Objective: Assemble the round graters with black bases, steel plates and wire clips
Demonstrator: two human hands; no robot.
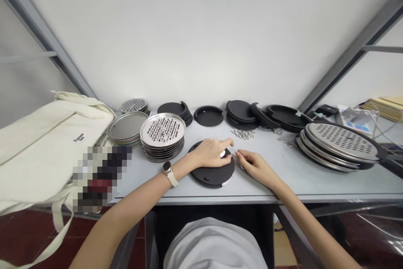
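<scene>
Hands (209, 153) at a black disc (217, 178)

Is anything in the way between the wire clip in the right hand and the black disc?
Nothing visible stands in the way. The right hand pinches the small wire clip right beside the rim of the black disc, and the left hand rests on top of that disc.

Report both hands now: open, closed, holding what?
Left hand: open, resting on the black disc.
Right hand: closed, pinching a small wire loop.
</scene>
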